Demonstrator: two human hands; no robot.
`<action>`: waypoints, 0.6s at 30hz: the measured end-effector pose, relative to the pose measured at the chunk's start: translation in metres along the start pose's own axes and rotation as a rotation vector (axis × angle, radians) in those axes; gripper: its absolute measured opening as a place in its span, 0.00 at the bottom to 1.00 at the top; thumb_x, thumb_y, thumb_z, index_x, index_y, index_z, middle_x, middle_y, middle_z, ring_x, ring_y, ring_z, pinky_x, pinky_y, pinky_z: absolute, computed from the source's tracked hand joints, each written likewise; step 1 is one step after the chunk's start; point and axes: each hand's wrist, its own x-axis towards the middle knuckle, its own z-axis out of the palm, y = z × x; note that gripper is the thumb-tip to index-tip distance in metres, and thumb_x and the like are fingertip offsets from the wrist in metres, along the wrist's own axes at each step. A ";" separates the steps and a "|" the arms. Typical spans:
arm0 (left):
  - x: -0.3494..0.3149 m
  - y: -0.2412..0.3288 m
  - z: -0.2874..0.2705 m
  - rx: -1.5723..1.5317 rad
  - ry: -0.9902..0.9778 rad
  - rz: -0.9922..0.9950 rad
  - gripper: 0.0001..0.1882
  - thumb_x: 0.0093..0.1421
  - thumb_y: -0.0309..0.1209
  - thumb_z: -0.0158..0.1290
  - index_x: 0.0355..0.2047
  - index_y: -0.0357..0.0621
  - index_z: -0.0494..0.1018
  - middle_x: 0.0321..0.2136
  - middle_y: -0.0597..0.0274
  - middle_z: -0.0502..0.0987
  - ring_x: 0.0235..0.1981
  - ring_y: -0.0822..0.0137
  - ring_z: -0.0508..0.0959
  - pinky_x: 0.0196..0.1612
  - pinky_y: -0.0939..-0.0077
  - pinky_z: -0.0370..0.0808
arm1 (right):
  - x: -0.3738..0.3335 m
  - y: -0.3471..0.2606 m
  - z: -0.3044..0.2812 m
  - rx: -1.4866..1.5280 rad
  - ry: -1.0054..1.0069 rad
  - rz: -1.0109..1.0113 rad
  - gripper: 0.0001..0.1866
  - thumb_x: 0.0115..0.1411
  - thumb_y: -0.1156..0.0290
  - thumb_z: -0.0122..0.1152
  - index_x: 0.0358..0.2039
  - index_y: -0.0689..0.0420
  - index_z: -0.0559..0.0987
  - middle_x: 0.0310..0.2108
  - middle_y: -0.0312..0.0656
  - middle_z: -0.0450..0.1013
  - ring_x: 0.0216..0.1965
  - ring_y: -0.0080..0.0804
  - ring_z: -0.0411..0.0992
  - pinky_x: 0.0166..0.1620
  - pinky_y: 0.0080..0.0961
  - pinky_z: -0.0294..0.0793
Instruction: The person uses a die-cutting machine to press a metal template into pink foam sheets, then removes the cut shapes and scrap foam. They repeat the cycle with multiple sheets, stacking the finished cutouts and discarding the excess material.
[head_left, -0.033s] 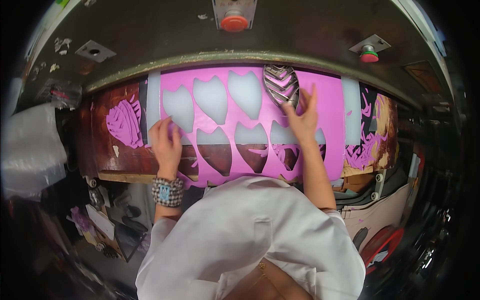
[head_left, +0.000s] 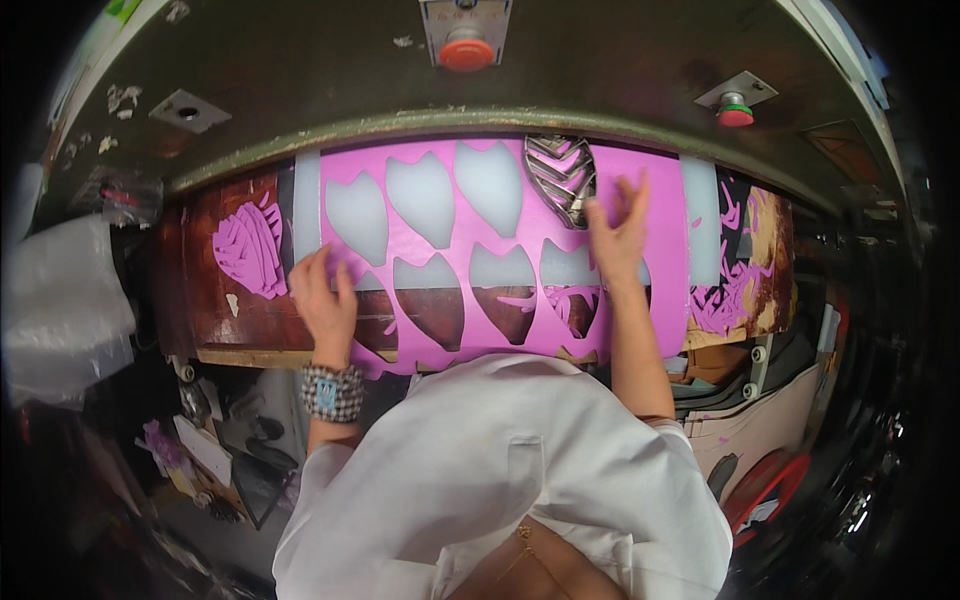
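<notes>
A pink sheet lies across the worktable, with two rows of shield-shaped cut-outs in it. At its far right part sits a metal cutting die, leaf-shaped with chevron bars inside, pink showing between them. My right hand is beside the die's near right edge, fingers apart; the thumb is close to the die, and I cannot tell whether it touches. My left hand rests by the sheet's left edge, fingers loosely spread, holding nothing.
A stack of pink cut pieces lies on the left of the table; pink scraps heap at the right. A dark green machine beam spans the far side, bearing a red button and another red one. A pale cutting board underlies the sheet.
My right hand has drawn slightly right, its thumb off the die's near tip, which now shows. The die appears slightly nearer. My left hand has shifted slightly left and nearer.
</notes>
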 end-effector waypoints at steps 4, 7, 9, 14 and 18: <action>-0.005 -0.015 -0.006 -0.045 -0.224 -0.340 0.07 0.58 0.28 0.54 0.35 0.39 0.72 0.27 0.56 0.68 0.30 0.58 0.69 0.34 0.66 0.67 | 0.090 -0.029 -0.032 -0.101 0.437 -0.134 0.39 0.64 0.58 0.51 0.65 0.66 0.45 0.61 0.60 0.55 0.62 0.50 0.56 0.62 0.38 0.56; 0.003 -0.021 0.018 -0.200 -0.348 -0.393 0.09 0.59 0.29 0.54 0.32 0.36 0.68 0.24 0.56 0.65 0.25 0.60 0.67 0.31 0.68 0.65 | 0.157 -0.046 -0.036 -0.369 0.536 -0.318 0.46 0.64 0.49 0.44 0.62 0.76 0.40 0.64 0.69 0.41 0.67 0.58 0.39 0.67 0.41 0.38; 0.019 -0.028 0.038 -0.185 -0.116 -0.403 0.09 0.59 0.29 0.54 0.34 0.35 0.68 0.24 0.56 0.64 0.25 0.60 0.66 0.31 0.68 0.65 | 0.177 -0.048 -0.027 -0.337 0.525 -0.324 0.51 0.62 0.46 0.46 0.61 0.80 0.35 0.64 0.72 0.34 0.67 0.62 0.33 0.67 0.44 0.34; 0.057 -0.040 0.063 -0.156 -0.006 -0.243 0.13 0.60 0.29 0.53 0.41 0.36 0.66 0.29 0.52 0.68 0.29 0.58 0.70 0.34 0.64 0.67 | 0.178 -0.045 -0.016 -0.258 0.594 -0.332 0.53 0.60 0.47 0.52 0.62 0.76 0.33 0.64 0.71 0.31 0.67 0.63 0.31 0.67 0.48 0.33; 0.060 -0.035 0.053 -0.147 -0.152 -0.491 0.18 0.61 0.30 0.52 0.49 0.39 0.63 0.22 0.53 0.70 0.22 0.55 0.71 0.30 0.60 0.69 | 0.169 -0.037 -0.035 -0.349 0.494 -0.393 0.53 0.59 0.47 0.55 0.63 0.73 0.36 0.64 0.70 0.33 0.68 0.60 0.32 0.67 0.47 0.34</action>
